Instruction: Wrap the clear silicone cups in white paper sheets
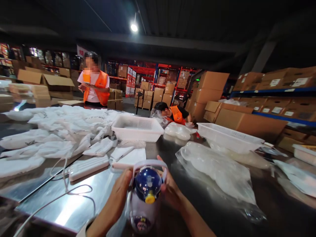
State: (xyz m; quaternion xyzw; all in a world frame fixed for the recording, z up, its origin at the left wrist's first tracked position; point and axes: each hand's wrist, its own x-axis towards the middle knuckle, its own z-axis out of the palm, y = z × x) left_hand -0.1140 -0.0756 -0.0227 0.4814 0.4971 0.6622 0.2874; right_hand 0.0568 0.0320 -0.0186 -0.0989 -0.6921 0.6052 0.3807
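Note:
A clear bottle with a dark blue domed lid and a yellow knob (147, 188) is held upright over the near edge of the steel table (74, 204). My left hand (121, 194) grips its left side and my right hand (170, 187) grips its right side, with fingers reaching up to the white handle loop over the lid. A white power strip (89, 166) with its cord lies to the left of my hands. Flat white packets (128, 158) lie just beyond the bottle.
A heap of white plastic bags (61, 128) covers the table's left half. Two white mesh baskets (137, 128) (229, 136) stand further back, with clear plastic bags (217, 168) at right. Two people in orange vests (95, 84) (172, 115) work beyond the table among cardboard boxes (247, 123) and shelving.

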